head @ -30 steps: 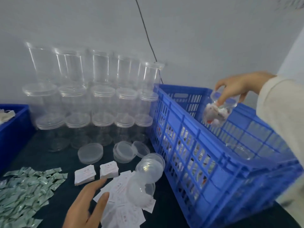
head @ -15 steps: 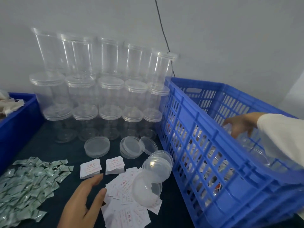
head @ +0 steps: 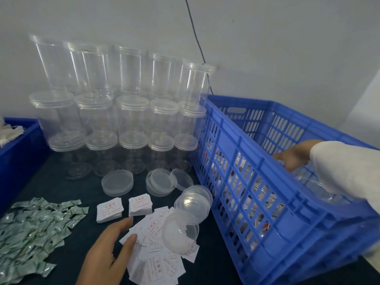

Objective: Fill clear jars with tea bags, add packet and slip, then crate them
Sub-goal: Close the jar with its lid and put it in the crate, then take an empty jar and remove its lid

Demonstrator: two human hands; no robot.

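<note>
My right hand [head: 292,159] reaches down inside the blue crate [head: 246,130], fingers curled over the lid of a clear jar [head: 310,184]; the crate wall hides the jar's lower part. Other filled jars show dimly through the crate's slots. My left hand [head: 109,247] rests open on the dark table, fingertips on the loose white slips [head: 162,262]. An empty open jar [head: 191,206] lies on its side over those slips. Green packets [head: 35,223] are spread at the left.
Lidded empty jars [head: 131,112] are stacked three tiers high against the wall. Loose lids [head: 117,182] and two small slip stacks [head: 110,209] lie in front. A blue bin [head: 18,157] with white tea bags [head: 10,134] stands at the left edge. A black cable [head: 195,33] hangs down the wall.
My right hand carried the filled jar from above the crate's rim down into the crate. My left hand stayed by the slips.
</note>
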